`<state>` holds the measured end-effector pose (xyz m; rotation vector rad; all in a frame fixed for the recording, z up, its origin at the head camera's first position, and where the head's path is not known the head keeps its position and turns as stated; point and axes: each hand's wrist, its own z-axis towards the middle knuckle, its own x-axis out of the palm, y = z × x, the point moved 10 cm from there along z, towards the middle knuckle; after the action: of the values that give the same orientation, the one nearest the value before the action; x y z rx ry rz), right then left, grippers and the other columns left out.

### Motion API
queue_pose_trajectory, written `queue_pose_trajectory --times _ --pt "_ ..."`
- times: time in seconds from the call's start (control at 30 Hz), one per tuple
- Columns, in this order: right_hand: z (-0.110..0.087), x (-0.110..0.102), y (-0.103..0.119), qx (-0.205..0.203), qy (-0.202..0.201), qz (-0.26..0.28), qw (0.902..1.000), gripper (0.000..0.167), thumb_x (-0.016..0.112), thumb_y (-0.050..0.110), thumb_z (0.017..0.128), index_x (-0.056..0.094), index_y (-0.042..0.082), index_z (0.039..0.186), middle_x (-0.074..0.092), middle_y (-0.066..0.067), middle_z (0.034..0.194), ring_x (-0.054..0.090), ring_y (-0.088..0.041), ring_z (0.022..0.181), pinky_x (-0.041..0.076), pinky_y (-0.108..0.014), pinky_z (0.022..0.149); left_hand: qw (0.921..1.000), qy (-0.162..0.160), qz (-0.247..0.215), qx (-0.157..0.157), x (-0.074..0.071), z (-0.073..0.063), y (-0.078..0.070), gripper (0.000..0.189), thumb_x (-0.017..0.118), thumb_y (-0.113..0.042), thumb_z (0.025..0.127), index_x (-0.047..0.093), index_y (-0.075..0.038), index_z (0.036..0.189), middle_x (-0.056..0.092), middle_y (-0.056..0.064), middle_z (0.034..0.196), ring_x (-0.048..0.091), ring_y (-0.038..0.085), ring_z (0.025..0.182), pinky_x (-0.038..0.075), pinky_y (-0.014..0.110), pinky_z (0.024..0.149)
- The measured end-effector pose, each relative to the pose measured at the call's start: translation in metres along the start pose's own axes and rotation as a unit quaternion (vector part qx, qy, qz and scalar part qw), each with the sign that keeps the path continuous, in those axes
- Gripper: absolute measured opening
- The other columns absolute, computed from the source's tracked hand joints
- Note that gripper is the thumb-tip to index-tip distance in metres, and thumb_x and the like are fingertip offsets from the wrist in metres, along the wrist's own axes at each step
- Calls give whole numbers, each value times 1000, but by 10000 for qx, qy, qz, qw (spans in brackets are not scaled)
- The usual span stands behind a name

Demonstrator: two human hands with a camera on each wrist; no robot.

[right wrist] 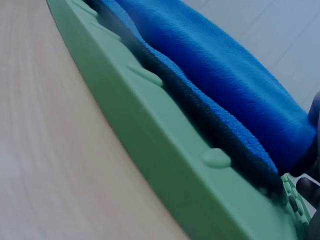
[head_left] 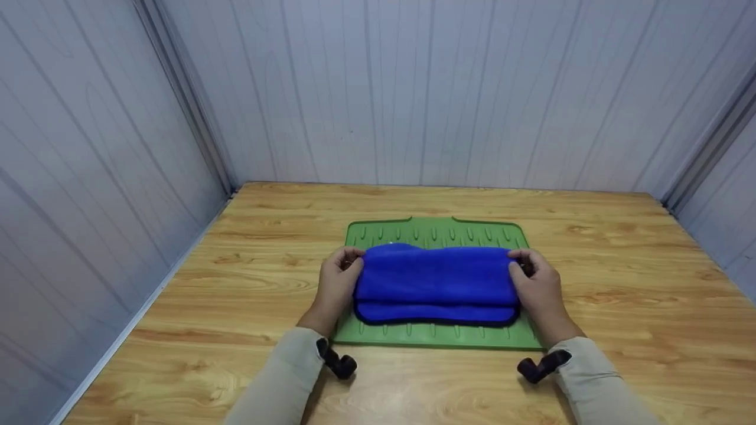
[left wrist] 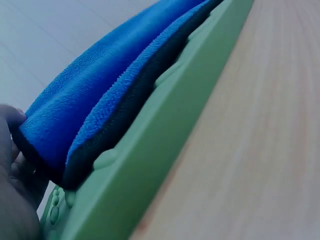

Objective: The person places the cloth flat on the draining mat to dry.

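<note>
A blue microfiber cloth (head_left: 437, 274) with a dark bound edge lies folded over the green ribbed mat (head_left: 393, 334). Its upper layer stops short of the near edge, so a strip of the lower layer shows. At the cloth's left end my left hand (head_left: 339, 280) pinches the folded edge between thumb and fingers. My right hand (head_left: 538, 286) pinches the opposite end in the same way. Both wrist views show the upper layer of the cloth (left wrist: 65, 125) bulging above the lower one, its dark border near the raised bumps of the mat (right wrist: 150, 120).
The mat sits on a wood-grain table (head_left: 254, 265). Pale panelled walls (head_left: 390, 94) stand behind the table and at both sides. A dark strap-like piece (head_left: 339, 361) is on the left wrist, with a similar dark piece (head_left: 542, 366) on the right wrist.
</note>
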<state>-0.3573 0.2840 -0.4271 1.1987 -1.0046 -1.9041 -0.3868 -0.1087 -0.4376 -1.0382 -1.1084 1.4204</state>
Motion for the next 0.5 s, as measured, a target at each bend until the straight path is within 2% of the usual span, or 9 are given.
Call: queue_pose_trajectory --times 0.07,0.13,0.2,0.3,0.43,0.5 --pt "1 1 -2 39 31 -77 10000 24 58 6 95 68 4 116 61 -10 102 54 -21 90 43 -25 77 9997 201 75 -138 5 1 3 28 54 5 90 71 -1 112 62 8 99 54 19 85 44 28 75" --pt "2 5 -4 26 229 -232 9995 29 56 4 92 67 5 119 57 -10 100 51 -21 87 41 -25 75 9982 454 242 -314 11 0 6 39 50 7 88 71 -3 118 63 10 109 57 22 94 45 31 80" --pt "3 10 -4 0 521 -422 9978 36 55 2 91 66 7 125 57 -11 104 50 -22 85 41 -28 73 9955 710 432 -454 16 -1 10 46 49 8 87 70 -6 125 63 13 123 60 26 110 47 36 89" --pt "2 17 -4 -80 909 -720 9932 46 55 2 90 63 9 135 59 -14 101 49 -22 77 40 -31 68 9926 934 535 -557 20 -2 12 52 48 8 87 67 -8 133 56 16 143 50 31 134 44 43 104" --pt "1 19 0 -273 960 -857 9913 50 56 3 90 61 10 140 53 -9 82 45 -20 68 38 -31 62 9936 971 524 -254 20 -2 6 57 48 11 85 64 -5 137 46 19 153 36 33 146 39 48 111" --pt "1 16 4 -423 796 -809 9926 48 58 2 91 62 9 139 52 -8 83 45 -20 71 38 -30 65 9941 920 570 -33 18 -2 2 58 48 12 84 62 -4 139 42 21 155 34 34 147 39 46 110"
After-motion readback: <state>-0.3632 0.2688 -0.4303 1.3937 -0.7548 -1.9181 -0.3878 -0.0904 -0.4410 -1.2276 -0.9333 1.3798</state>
